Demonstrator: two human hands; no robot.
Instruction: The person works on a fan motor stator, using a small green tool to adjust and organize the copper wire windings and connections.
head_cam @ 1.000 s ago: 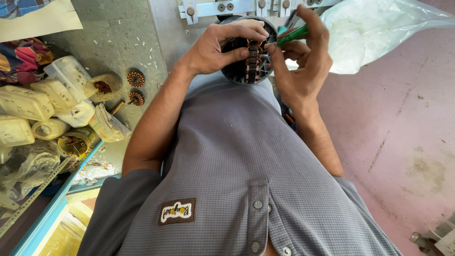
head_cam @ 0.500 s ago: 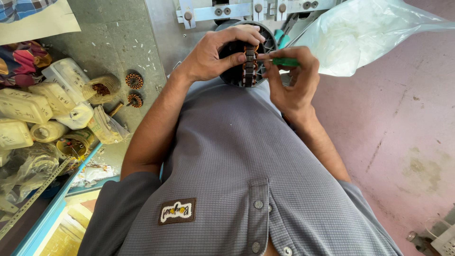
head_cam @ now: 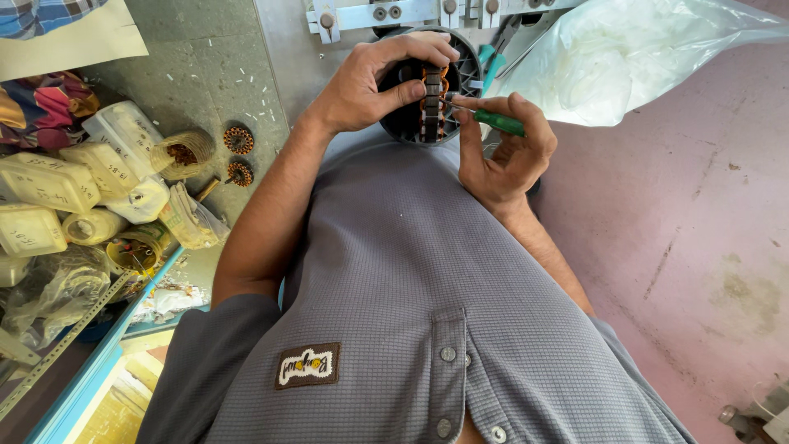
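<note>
My left hand (head_cam: 374, 82) grips a round dark grey motor stator (head_cam: 427, 103) with copper-wound coils, fingers curled over its top rim and thumb pressed on its face. My right hand (head_cam: 501, 156) holds a small green-handled tool (head_cam: 497, 122), a thin screwdriver or pick, whose metal tip touches the coils at the stator's middle. Both hands are raised in front of my chest, just above my grey checked shirt (head_cam: 427, 296).
A metal fixture with bolts (head_cam: 386, 12) stands right behind the stator. A clear plastic bag (head_cam: 633, 57) lies at the upper right on the pinkish floor. On the grey bench at left lie two small wound rotors (head_cam: 238, 156) and several white wrapped packets (head_cam: 82, 189).
My right hand has dropped from above the stator to its right side, and the tool now lies level with its tip at the coils. My left hand keeps its hold.
</note>
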